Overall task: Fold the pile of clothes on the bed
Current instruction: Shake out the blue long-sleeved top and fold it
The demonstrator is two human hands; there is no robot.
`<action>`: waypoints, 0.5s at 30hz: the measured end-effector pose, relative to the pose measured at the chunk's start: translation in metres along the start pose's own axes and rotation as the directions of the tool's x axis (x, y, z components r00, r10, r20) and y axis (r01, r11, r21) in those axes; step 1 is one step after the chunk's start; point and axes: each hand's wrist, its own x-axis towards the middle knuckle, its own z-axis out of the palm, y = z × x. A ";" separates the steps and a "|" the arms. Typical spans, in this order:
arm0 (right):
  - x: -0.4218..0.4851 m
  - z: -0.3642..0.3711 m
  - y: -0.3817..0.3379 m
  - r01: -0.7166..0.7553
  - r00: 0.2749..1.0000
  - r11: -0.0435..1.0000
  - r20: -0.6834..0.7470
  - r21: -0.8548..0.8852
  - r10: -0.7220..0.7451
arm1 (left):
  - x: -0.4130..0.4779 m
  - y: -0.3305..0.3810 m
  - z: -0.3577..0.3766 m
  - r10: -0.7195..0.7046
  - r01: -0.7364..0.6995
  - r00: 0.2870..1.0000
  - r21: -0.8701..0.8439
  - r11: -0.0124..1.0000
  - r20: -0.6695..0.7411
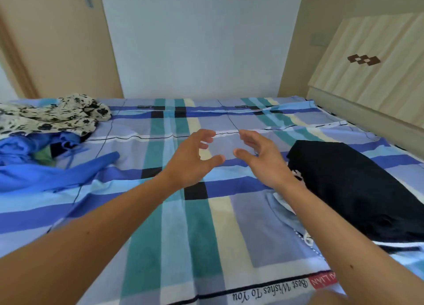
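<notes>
Both of the person's bare arms are reaching out over the bed [197,231], which is wearing a plaid sheet of blue, teal and cream bands. The left grip [192,157] and the right grip [259,160] are hovering close together over the middle of the sheet, palms facing each other. Their fingers are loosely curved and released, grasping nothing. The pile of clothes [46,132] is lying on the far left part of the bed, with a cream floral garment [52,114] resting on a crumpled blue garment [34,169]. A folded black garment [358,190] is lying just beside the right forearm.
</notes>
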 end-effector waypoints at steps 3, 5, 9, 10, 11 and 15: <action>-0.001 0.058 -0.010 0.027 0.998 0.999 0.063 0.034 -0.029 | -0.036 -0.033 -0.050 -0.050 0.057 0.995 0.080 0.995 -0.085; -0.008 0.093 -0.011 0.026 0.991 0.999 0.133 0.043 -0.031 | -0.061 -0.059 -0.074 -0.128 0.150 0.980 0.144 0.978 -0.151; -0.018 0.152 -0.017 0.092 0.957 0.996 0.276 0.004 -0.090 | -0.100 -0.125 -0.119 -0.291 0.358 0.923 0.280 0.891 -0.253; -0.020 0.160 -0.019 0.109 0.947 0.994 0.305 0.000 -0.104 | -0.103 -0.139 -0.128 -0.325 0.404 0.905 0.316 0.858 -0.276; -0.021 0.169 -0.020 0.120 0.939 0.993 0.325 0.005 -0.115 | -0.104 -0.153 -0.139 -0.352 0.441 0.890 0.345 0.829 -0.291; -0.028 0.183 -0.018 0.167 0.918 0.986 0.368 -0.026 -0.146 | -0.102 -0.190 -0.171 -0.412 0.510 0.859 0.575 0.640 -0.303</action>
